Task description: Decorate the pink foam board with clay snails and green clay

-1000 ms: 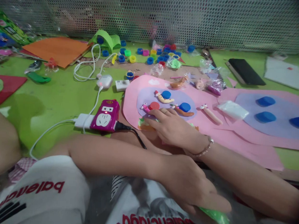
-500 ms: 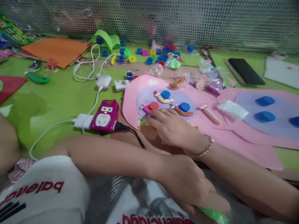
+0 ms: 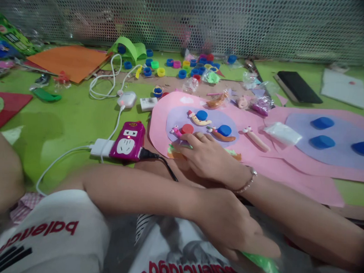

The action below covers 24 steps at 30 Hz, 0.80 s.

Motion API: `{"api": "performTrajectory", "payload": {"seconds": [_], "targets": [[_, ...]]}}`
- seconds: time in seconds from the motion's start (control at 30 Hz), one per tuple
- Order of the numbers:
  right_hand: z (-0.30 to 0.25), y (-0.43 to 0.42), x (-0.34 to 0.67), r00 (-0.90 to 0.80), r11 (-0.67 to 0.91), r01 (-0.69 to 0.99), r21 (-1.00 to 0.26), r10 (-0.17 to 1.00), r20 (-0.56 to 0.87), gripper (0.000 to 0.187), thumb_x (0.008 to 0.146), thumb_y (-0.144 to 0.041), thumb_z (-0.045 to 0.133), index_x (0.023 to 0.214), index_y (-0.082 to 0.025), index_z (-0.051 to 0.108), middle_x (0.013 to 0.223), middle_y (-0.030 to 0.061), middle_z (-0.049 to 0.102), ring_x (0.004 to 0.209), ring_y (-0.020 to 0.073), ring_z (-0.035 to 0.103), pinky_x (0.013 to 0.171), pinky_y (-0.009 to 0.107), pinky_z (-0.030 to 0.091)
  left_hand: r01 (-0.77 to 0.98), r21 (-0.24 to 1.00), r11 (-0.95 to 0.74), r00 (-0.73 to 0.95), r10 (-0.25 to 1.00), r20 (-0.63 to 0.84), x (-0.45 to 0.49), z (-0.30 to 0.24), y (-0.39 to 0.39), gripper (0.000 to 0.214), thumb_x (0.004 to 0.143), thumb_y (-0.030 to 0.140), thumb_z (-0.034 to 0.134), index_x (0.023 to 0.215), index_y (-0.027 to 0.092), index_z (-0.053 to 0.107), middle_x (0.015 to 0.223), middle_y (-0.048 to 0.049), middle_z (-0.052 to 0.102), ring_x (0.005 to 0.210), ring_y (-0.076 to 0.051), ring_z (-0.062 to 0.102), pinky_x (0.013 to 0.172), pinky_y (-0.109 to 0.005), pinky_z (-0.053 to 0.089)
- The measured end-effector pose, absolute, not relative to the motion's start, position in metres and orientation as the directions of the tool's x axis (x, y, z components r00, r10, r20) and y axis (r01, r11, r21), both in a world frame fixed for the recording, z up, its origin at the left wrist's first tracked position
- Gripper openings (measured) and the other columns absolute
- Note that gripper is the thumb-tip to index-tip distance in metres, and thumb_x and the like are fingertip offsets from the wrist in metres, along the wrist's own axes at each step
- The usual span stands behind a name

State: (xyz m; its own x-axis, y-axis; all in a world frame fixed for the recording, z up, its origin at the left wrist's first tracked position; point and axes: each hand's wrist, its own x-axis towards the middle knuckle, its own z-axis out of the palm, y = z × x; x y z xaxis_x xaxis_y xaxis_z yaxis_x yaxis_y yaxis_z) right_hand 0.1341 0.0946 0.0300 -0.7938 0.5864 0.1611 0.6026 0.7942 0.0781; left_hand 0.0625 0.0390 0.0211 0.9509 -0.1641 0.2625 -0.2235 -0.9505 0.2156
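Observation:
My right hand (image 3: 207, 155) is over the lower edge of a pink paper cutout (image 3: 158, 123) with a lilac oval. Its fingers are pinched round a small bit of green clay (image 3: 187, 146), partly hidden. Just above the fingertips are a pink clay snail (image 3: 176, 131) and a red bottle cap (image 3: 187, 129). A cream snail (image 3: 199, 120) and a brown snail (image 3: 222, 135) each sit against a blue cap. Brown and green clay (image 3: 173, 152) lines the cutout's bottom. My left hand (image 3: 240, 227), crossed under my right forearm, is closed on a green plastic packet (image 3: 262, 264) above my lap.
A purple power adapter (image 3: 129, 140) with white and black cables lies to the left. Several bottle caps (image 3: 181, 73) and clay packets spread along the back, near a mesh panel (image 3: 187, 24). A second pink cutout (image 3: 360, 118), a pale clay strip (image 3: 257, 139) and a phone (image 3: 299, 86) lie right.
My right hand has shifted slightly, its fingers drawing together, and the green bit now shows at the fingertips. My left hand stays in place with the packet.

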Motion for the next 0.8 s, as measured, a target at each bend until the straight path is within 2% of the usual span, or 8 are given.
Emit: {"api": "performTrajectory", "payload": {"seconds": [0.2, 0.37, 0.6, 0.8], "targets": [[0.029, 0.096, 0.138, -0.789, 0.794, 0.606, 0.052, 0.592, 0.166, 0.044, 0.086, -0.014, 0.040, 0.130, -0.017, 0.048, 0.111, 0.0132, 0.053, 0.081, 0.0222, 0.043, 0.067, 0.034, 0.029, -0.235, 0.219, -0.947, 0.953, -0.180, 0.242, 0.063, 0.022, 0.039, 0.037, 0.090, 0.044, 0.037, 0.097, 0.019, 0.063, 0.089, -0.0023, 0.069, 0.073, -0.012, 0.066, 0.051, -0.030, 0.046], [0.030, 0.094, 0.137, -0.791, 0.795, 0.605, 0.042, 0.593, 0.154, 0.038, 0.087, -0.017, 0.041, 0.123, -0.018, 0.054, 0.113, 0.0130, 0.053, 0.080, 0.0215, 0.043, 0.068, 0.034, 0.028, -0.228, 0.253, -0.940, 0.957, -0.168, 0.236, 0.064, 0.022, 0.039, 0.037, 0.090, 0.045, 0.037, 0.098, 0.019, 0.063, 0.090, -0.0018, 0.070, 0.074, -0.013, 0.066, 0.051, -0.030, 0.045], [0.031, 0.092, 0.135, -0.782, 0.787, 0.616, 0.020, 0.608, 0.138, 0.039, 0.089, -0.025, 0.041, 0.126, -0.019, 0.051, 0.116, 0.0139, 0.052, 0.086, 0.0238, 0.044, 0.073, 0.037, 0.029, -0.222, 0.298, -0.928, 0.953, -0.143, 0.267, 0.063, 0.020, 0.040, 0.046, 0.092, 0.050, 0.030, 0.097, 0.018, 0.062, 0.085, -0.0008, 0.069, 0.069, -0.013, 0.064, 0.050, -0.030, 0.041], [0.025, 0.091, 0.133, -0.775, 0.786, 0.618, 0.023, 0.605, 0.184, 0.039, 0.091, -0.025, 0.038, 0.126, -0.019, 0.051, 0.120, 0.0154, 0.051, 0.094, 0.0257, 0.045, 0.072, 0.036, 0.029, -0.201, 0.313, -0.928, 0.941, -0.093, 0.327, 0.063, 0.011, 0.037, 0.053, 0.089, 0.058, 0.025, 0.086, 0.019, 0.060, 0.077, -0.0002, 0.066, 0.062, -0.012, 0.060, 0.047, -0.029, 0.036]]}}
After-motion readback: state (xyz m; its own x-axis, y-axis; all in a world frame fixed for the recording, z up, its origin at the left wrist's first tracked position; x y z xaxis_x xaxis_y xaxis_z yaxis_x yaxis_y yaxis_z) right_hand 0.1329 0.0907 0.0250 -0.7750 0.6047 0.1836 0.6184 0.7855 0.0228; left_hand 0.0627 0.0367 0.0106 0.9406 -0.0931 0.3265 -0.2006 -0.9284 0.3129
